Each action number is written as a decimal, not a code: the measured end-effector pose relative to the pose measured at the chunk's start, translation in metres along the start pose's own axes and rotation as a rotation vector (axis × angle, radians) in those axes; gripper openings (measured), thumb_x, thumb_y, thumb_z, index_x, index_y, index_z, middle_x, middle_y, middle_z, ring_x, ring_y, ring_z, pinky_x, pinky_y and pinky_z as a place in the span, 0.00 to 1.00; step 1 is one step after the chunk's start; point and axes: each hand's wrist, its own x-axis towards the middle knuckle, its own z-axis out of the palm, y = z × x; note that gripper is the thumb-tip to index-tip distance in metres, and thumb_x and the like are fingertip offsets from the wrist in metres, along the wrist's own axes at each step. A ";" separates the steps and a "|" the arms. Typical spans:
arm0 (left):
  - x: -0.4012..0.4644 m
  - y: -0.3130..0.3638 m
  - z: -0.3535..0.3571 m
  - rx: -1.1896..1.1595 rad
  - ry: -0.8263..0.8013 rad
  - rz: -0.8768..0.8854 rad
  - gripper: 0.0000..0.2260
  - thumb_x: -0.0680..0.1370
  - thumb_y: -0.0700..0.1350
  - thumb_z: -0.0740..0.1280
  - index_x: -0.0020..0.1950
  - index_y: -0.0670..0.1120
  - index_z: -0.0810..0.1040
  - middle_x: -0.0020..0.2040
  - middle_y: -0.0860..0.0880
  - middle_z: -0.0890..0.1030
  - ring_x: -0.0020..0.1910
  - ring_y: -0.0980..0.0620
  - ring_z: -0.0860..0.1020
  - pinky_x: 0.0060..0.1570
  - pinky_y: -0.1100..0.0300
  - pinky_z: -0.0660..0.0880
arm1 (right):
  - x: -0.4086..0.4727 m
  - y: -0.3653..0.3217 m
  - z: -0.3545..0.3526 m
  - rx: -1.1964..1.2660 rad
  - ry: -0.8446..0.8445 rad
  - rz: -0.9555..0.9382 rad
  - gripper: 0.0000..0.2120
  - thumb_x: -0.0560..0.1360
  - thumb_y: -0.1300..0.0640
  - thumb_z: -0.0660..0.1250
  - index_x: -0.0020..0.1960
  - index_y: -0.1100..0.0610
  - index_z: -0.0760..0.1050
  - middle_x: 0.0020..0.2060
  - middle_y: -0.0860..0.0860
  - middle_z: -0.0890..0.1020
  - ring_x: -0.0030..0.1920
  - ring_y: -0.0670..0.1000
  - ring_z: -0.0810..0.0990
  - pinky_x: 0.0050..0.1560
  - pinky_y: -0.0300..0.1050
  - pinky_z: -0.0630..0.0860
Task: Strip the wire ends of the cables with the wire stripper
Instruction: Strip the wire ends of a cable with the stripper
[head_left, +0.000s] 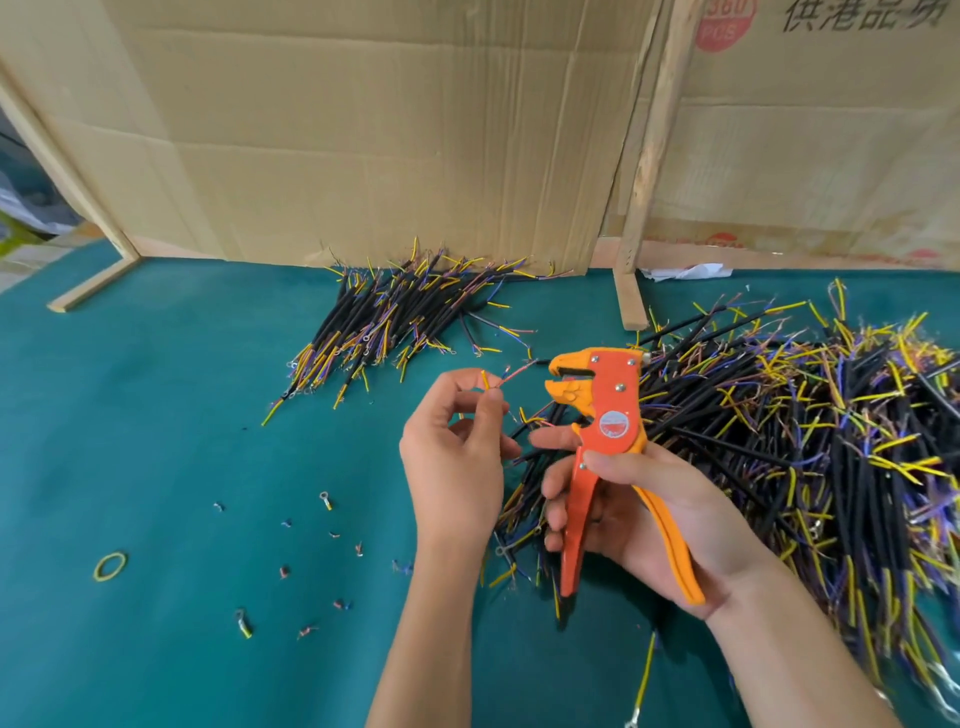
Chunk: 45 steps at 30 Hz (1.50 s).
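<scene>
Hands held above a green table cover (156, 415), seen from the head camera. Right hand (660, 514) grips the wire stripper (605, 441) by its two handles, fingers curled round the orange one and the yellow one lying against the palm; the handles stand spread and the tool's yellow head points up and to the left, its jaws parted. Left hand (457, 457) pinches the thin cores of one cable (524, 428) between thumb and forefinger, remaining fingers loosely curled; a yellow core (485, 378) stands upright above the fingertips, and a pinkish core (517, 371) slants toward the stripper's head without touching it. The cable's black sheath runs down between the two hands.

Nearest the viewer, a single yellow wire (645, 675) with a ring terminal lies on the cover by the right forearm. To the left of the hands lie scattered insulation offcuts (332, 535), two loose ring terminals (325, 500), and a yellow rubber band (110, 565). A large heap of cables (810, 441), black-sheathed with yellow, blue and brown cores, fills the right side, beside and beneath the right hand. Farther back, a smaller, tidier pile of cables (395, 317) lies near the rear edge. Behind it stand cardboard panels (363, 130) held by wooden battens (649, 156); a crumpled paper scrap (685, 271) lies at their foot.
</scene>
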 end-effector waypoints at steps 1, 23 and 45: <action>0.000 0.000 0.000 0.006 -0.003 0.006 0.08 0.80 0.37 0.67 0.44 0.49 0.78 0.36 0.49 0.81 0.24 0.54 0.77 0.31 0.61 0.76 | 0.000 0.000 0.001 -0.012 -0.008 0.019 0.27 0.68 0.57 0.76 0.64 0.66 0.78 0.43 0.64 0.80 0.38 0.61 0.80 0.42 0.58 0.80; -0.005 -0.002 0.006 0.366 -0.027 0.162 0.04 0.79 0.40 0.69 0.48 0.49 0.81 0.41 0.54 0.82 0.33 0.50 0.77 0.42 0.50 0.77 | 0.008 0.010 0.019 0.046 0.160 -0.030 0.14 0.74 0.50 0.74 0.44 0.60 0.74 0.26 0.52 0.66 0.19 0.48 0.64 0.19 0.37 0.64; 0.000 -0.001 -0.001 0.189 -0.189 0.056 0.09 0.81 0.39 0.66 0.42 0.50 0.76 0.36 0.55 0.82 0.31 0.52 0.77 0.37 0.55 0.76 | 0.000 0.002 0.002 -0.011 -0.107 0.082 0.24 0.72 0.56 0.78 0.62 0.66 0.77 0.40 0.64 0.79 0.37 0.62 0.79 0.40 0.57 0.78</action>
